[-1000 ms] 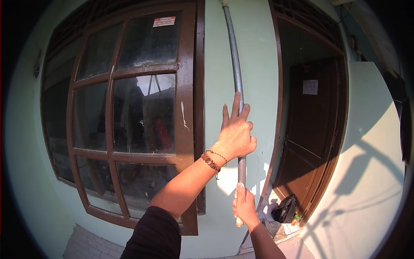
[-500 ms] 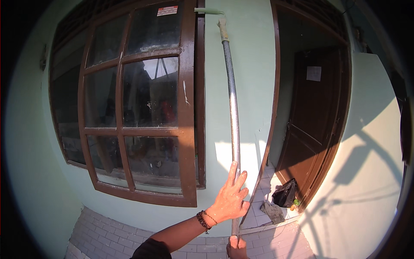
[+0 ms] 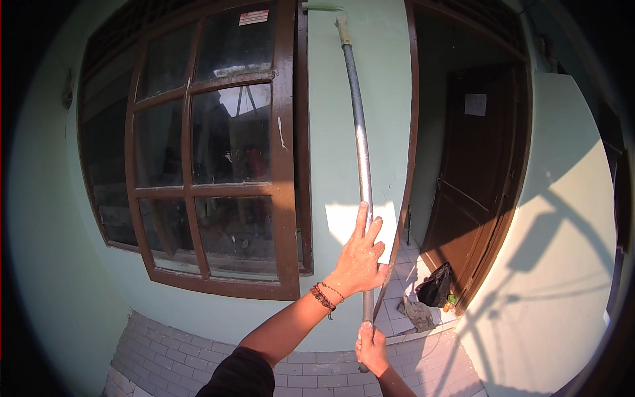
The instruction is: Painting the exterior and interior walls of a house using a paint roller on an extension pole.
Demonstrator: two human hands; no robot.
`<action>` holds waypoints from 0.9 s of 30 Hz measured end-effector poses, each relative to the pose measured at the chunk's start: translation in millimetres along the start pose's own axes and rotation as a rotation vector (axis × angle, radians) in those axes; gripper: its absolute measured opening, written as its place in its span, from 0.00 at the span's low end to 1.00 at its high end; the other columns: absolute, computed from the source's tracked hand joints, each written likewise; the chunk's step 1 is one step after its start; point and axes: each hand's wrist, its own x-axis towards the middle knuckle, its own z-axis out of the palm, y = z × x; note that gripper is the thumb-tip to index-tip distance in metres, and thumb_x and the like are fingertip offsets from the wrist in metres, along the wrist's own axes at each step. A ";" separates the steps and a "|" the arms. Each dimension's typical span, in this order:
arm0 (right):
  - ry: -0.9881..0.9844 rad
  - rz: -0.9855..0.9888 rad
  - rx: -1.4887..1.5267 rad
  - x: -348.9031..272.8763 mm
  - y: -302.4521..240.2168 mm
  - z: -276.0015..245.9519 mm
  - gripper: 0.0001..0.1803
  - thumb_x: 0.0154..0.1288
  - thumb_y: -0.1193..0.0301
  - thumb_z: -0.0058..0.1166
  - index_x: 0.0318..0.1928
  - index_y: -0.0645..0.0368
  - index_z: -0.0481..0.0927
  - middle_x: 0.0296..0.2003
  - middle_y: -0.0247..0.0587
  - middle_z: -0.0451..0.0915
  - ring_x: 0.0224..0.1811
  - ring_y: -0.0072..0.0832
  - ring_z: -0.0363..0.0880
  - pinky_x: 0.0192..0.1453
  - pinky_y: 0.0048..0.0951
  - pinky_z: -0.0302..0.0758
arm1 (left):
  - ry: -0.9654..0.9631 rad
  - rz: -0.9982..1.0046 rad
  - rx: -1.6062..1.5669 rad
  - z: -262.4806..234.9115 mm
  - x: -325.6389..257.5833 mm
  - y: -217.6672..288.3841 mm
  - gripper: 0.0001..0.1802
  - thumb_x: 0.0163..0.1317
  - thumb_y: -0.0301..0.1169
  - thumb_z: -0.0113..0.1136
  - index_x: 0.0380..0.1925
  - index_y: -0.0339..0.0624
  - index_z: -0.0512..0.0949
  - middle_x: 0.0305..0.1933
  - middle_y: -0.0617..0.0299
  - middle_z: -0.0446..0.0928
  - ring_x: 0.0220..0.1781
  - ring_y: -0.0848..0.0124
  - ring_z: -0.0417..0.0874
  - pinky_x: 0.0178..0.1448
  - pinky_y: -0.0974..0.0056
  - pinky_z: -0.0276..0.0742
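A long metal pole (image 3: 358, 112) with a paint roller (image 3: 324, 8) at its top end reaches up the pale green wall between window and doorway. The roller's paint-smeared handle (image 3: 342, 30) joins the pole near the upper edge. My left hand (image 3: 360, 260), dotted with paint specks and wearing bracelets at the wrist, grips the pole partway up; its index finger stretches along the shaft. Lower down, my right hand (image 3: 372, 347) is wrapped round the pole just above its bottom end.
Left of the pole, a brown-framed window sash (image 3: 286, 165) juts out from the wall. To the right stands a brown door (image 3: 473, 172) in a doorway. A black plastic bag (image 3: 434, 286) and a grey rag (image 3: 416, 314) lie on the tiled threshold. Shadows cross the right wall (image 3: 562, 198).
Both hands and the pole have moved up in the view, and the right hand now shows more fully. The roller has shifted slightly upward, nearer the top edge.
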 end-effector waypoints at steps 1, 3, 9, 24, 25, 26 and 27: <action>0.001 -0.097 -0.084 0.8 6.7 1.1 0.22 0.73 0.54 0.36 0.26 0.57 0.64 0.11 0.29 0.61 0.08 0.18 0.60 0.11 0.24 0.59 | -0.015 -0.009 0.009 2.8 -4.9 0.6 0.10 0.34 0.29 0.54 0.15 0.30 0.74 0.60 0.39 0.63 0.72 0.32 0.41 0.57 0.48 0.75; 0.072 -0.117 -0.189 -7.3 17.7 -0.7 0.24 0.72 0.55 0.38 0.24 0.60 0.67 0.12 0.31 0.64 0.12 0.20 0.63 0.16 0.27 0.61 | -0.028 -0.019 0.020 6.1 -16.7 5.7 0.11 0.34 0.29 0.55 0.15 0.30 0.75 0.60 0.39 0.63 0.72 0.31 0.41 0.57 0.47 0.75; 0.203 -0.287 -0.518 -44.0 59.2 -10.9 0.19 0.69 0.60 0.41 0.28 0.64 0.72 0.16 0.43 0.70 0.19 0.34 0.70 0.24 0.38 0.66 | -0.070 -0.063 -0.060 24.9 -63.4 25.6 0.10 0.34 0.29 0.56 0.16 0.30 0.76 0.60 0.41 0.63 0.70 0.29 0.44 0.58 0.46 0.74; 0.204 0.144 -0.352 -120.2 115.2 -39.5 0.23 0.70 0.56 0.43 0.26 0.63 0.71 0.15 0.37 0.67 0.18 0.27 0.66 0.23 0.33 0.64 | -0.430 -0.259 -0.116 30.9 -134.0 86.6 0.16 0.40 0.31 0.59 0.29 0.29 0.77 0.65 0.38 0.56 0.70 0.29 0.43 0.67 0.45 0.62; 0.174 0.192 -0.399 -122.1 107.9 -39.2 0.24 0.70 0.56 0.43 0.22 0.60 0.69 0.13 0.30 0.65 0.15 0.18 0.63 0.19 0.26 0.61 | -0.415 -0.252 -0.101 29.7 -134.3 85.5 0.22 0.40 0.29 0.60 0.38 0.29 0.73 0.66 0.37 0.53 0.70 0.28 0.42 0.68 0.45 0.61; 0.199 0.194 -0.367 -125.0 102.9 -38.5 0.24 0.69 0.56 0.45 0.22 0.62 0.70 0.13 0.30 0.65 0.16 0.18 0.63 0.19 0.26 0.61 | -0.399 -0.242 -0.088 30.3 -133.9 86.1 0.29 0.41 0.28 0.60 0.47 0.28 0.70 0.68 0.36 0.50 0.69 0.27 0.42 0.68 0.45 0.61; 0.222 0.194 -0.335 -126.9 96.1 -37.8 0.24 0.68 0.56 0.48 0.22 0.63 0.70 0.12 0.30 0.65 0.17 0.17 0.62 0.20 0.27 0.61 | -0.420 -0.250 -0.105 32.0 -133.6 87.5 0.29 0.41 0.28 0.60 0.47 0.28 0.70 0.68 0.36 0.50 0.69 0.27 0.42 0.68 0.45 0.61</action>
